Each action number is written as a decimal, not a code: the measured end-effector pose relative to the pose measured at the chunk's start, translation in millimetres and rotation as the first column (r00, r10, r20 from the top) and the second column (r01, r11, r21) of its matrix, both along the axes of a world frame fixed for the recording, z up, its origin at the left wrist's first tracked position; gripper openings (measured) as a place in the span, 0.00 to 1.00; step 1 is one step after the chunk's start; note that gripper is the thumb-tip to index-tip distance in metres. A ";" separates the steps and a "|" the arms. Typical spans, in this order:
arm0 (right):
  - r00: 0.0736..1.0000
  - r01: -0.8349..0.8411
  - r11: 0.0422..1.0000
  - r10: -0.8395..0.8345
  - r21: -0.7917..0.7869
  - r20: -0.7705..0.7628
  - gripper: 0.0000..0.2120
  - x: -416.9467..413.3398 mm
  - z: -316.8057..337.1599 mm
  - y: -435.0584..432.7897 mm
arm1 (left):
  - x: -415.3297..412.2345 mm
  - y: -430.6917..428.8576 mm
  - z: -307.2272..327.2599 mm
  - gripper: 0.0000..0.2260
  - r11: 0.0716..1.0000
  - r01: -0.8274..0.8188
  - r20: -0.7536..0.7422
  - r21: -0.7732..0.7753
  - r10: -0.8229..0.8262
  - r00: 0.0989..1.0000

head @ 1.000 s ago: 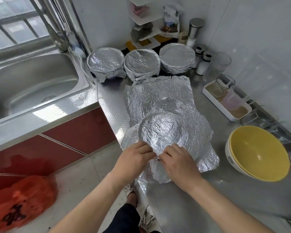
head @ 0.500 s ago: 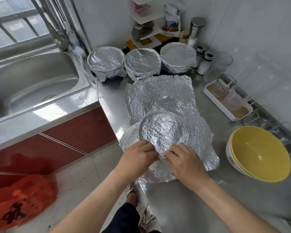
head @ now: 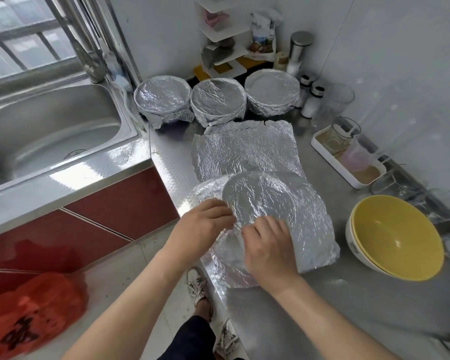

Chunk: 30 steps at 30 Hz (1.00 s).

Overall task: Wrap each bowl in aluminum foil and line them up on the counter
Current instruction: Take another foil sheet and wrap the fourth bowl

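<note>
A stainless steel kitchen counter (head: 348,294) is running from a sink (head: 50,136) on the left into a white-walled corner. Three foil-wrapped bowls (head: 217,100) are standing side by side in a row at the back.

At the counter's front edge a fourth bowl (head: 265,201) is sitting mouth up under a crinkled sheet of foil (head: 315,229). Being round, it has no long axis. The foil is stretching flat across its rim and spilling furthest to the right and towards the person.

The left hand (head: 200,229) and right hand (head: 269,245) are meeting at the near rim. Both are curling their fingers into the foil, knuckles up, and appear to be pinching and tucking it under. The fingertips are hidden in the folds.

A spare foil sheet (head: 244,149) is lying flat just behind, its longer side seemingly running left to right. Stacked yellow bowls (head: 398,237) are waiting unwrapped on the right.

The likely risks: a hard tug could tear the thin foil at the rim. The bowl is sitting close to the front edge, with foil hanging past it, so a pull towards the body could drag it off. The loose right flap, if left untucked, could let the wrap spring open.
</note>
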State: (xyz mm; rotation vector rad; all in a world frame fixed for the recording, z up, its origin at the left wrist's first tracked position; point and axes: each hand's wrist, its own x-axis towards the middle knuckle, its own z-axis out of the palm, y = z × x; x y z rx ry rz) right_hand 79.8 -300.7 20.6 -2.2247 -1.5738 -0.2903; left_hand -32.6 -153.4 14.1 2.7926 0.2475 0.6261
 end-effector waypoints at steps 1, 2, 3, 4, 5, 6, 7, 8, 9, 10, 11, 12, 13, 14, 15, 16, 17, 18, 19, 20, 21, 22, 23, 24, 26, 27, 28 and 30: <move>1.000 0.020 1.000 -0.020 -0.012 -0.013 0.08 -7.2 -1.8 4.0 | -3.5 2.9 -1.7 0.06 0.999 -0.022 -0.020 -0.025 0.022 1.000; 0.999 0.031 0.999 -0.032 -0.035 -0.034 0.08 -13.6 -3.3 8.4 | -6.1 6.1 -4.0 0.07 0.998 -0.044 -0.042 -0.045 0.042 0.998; 0.997 0.038 0.997 -0.042 -0.060 -0.062 0.07 -19.8 -5.1 12.0 | -9.2 9.2 -6.2 0.07 0.996 -0.065 -0.071 -0.064 0.061 0.996; 0.995 0.038 0.995 -0.047 -0.088 -0.092 0.06 -22.4 -6.3 14.6 | -10.1 12.0 -8.1 0.07 0.993 -0.085 -0.092 -0.076 0.078 0.993; 0.991 0.034 0.992 -0.049 -0.120 -0.126 0.06 -24.7 -7.3 15.6 | -12.4 13.9 -9.3 0.07 0.992 -0.105 -0.117 -0.077 0.095 0.988; 0.986 0.024 0.987 -0.050 -0.160 -0.157 0.10 -25.6 -7.7 15.4 | -14.9 14.9 -9.4 0.07 0.990 -0.123 -0.148 -0.071 0.112 0.983; 0.984 0.009 0.979 -0.046 -0.204 -0.173 0.16 -24.1 -7.4 13.6 | -15.8 13.8 -7.3 0.10 0.987 -0.139 -0.186 -0.075 0.123 0.975; 0.981 -0.005 0.969 -0.043 -0.247 -0.191 0.20 -20.5 -6.4 11.3 | -15.7 11.3 -4.3 0.15 0.985 -0.149 -0.213 -0.091 0.126 0.969; 0.977 -0.025 0.957 -0.039 -0.290 -0.212 0.24 -15.6 -5.2 8.8 | -14.8 7.2 -0.5 0.17 0.981 -0.149 -0.225 -0.123 0.118 0.967; 0.972 -0.046 0.943 -0.033 -0.329 -0.232 0.27 -8.9 -2.8 7.1 | -12.2 2.3 2.2 0.18 0.978 -0.129 -0.222 -0.162 0.091 0.971; 0.967 -0.069 0.929 -0.027 -0.363 -0.252 0.30 -1.7 -2.6 4.6 | -8.8 -4.1 3.4 0.18 0.976 -0.091 -0.215 -0.198 0.048 0.976; 0.961 -0.097 0.913 -0.018 -0.397 -0.275 0.32 5.5 -3.3 2.6 | -5.0 -9.6 2.9 0.18 0.975 -0.050 -0.209 -0.218 0.004 0.978; 0.957 -0.124 0.896 -0.006 -0.427 -0.289 0.34 10.9 -4.8 0.0 | -2.1 -14.8 1.6 0.18 0.974 -0.019 -0.213 -0.226 -0.030 0.977; 0.958 -0.144 0.884 0.011 -0.446 -0.288 0.36 15.5 -7.3 -2.5 | 0.2 -18.1 -0.8 0.17 0.976 0.006 -0.215 -0.216 -0.054 0.975; 0.959 -0.161 0.874 0.029 -0.458 -0.282 0.37 18.5 -10.2 -4.6 | 0.7 -19.6 -3.0 0.17 0.980 0.022 -0.220 -0.195 -0.065 0.973; 0.964 -0.167 0.866 0.043 -0.471 -0.264 0.37 21.5 -13.2 -6.7 | 0.8 -19.8 -4.7 0.16 0.985 0.034 -0.219 -0.172 -0.072 0.973; 0.970 -0.167 0.864 0.057 -0.476 -0.237 0.36 23.5 -16.3 -8.3 | 0.1 -19.5 -4.2 0.17 0.985 0.049 -0.219 -0.162 -0.084 0.972; 0.974 -0.163 0.866 0.065 -0.473 -0.217 0.35 24.7 -19.4 -9.6 | -0.9 -18.8 -3.6 0.17 0.985 0.067 -0.209 -0.162 -0.100 0.973; 0.976 -0.159 0.868 0.068 -0.469 -0.205 0.34 25.7 -21.5 -10.1 | -2.2 -17.5 -2.9 0.18 0.982 0.080 -0.199 -0.170 -0.114 0.973; 0.976 -0.161 0.868 0.070 -0.470 -0.206 0.34 26.2 -21.4 -9.6 | -4.0 -16.3 -2.6 0.17 0.981 0.087 -0.187 -0.173 -0.119 0.975; 0.975 -0.168 0.875 0.078 -0.455 -0.209 0.34 27.1 -22.1 -9.4 | -5.8 -15.2 -2.1 0.17 0.980 0.085 -0.183 -0.180 -0.118 0.976; 0.971 -0.179 0.884 0.089 -0.433 -0.221 0.33 28.0 -22.3 -9.3 | -7.6 -14.2 -2.2 0.16 0.979 0.082 -0.177 -0.185 -0.115 0.977; 0.968 -0.189 0.900 0.103 -0.393 -0.228 0.32 28.9 -21.3 -9.5 | -9.0 -13.1 -2.0 0.16 0.979 0.080 -0.174 -0.190 -0.114 0.978; 0.963 -0.207 0.916 0.129 -0.343 -0.236 0.28 28.7 -19.3 -10.3 | -10.4 -12.5 -3.0 0.15 0.978 0.082 -0.163 -0.192 -0.114 0.980; 0.956 -0.259 0.949 0.224 -0.180 -0.191 0.19 27.5 -17.9 -13.2 | -12.3 -11.7 -3.9 0.13 0.976 0.079 -0.143 -0.204 -0.110 0.984; 0.951 -0.284 0.953 0.265 -0.109 -0.161 0.15 26.7 -18.6 -14.8 | -13.1 -11.5 -4.8 0.12 0.975 0.070 -0.137 -0.213 -0.101 0.985; 0.946 -0.304 0.950 0.292 -0.074 -0.141 0.12 25.6 -18.1 -15.8 | -13.6 -10.9 -6.5 0.11 0.974 0.064 -0.134 -0.216 -0.094 0.987; 0.942 -0.326 0.943 0.317 -0.072 -0.112 0.09 23.6 -18.1 -17.6 | -14.3 -11.5 -9.4 0.12 0.976 0.065 -0.134 -0.208 -0.094 0.986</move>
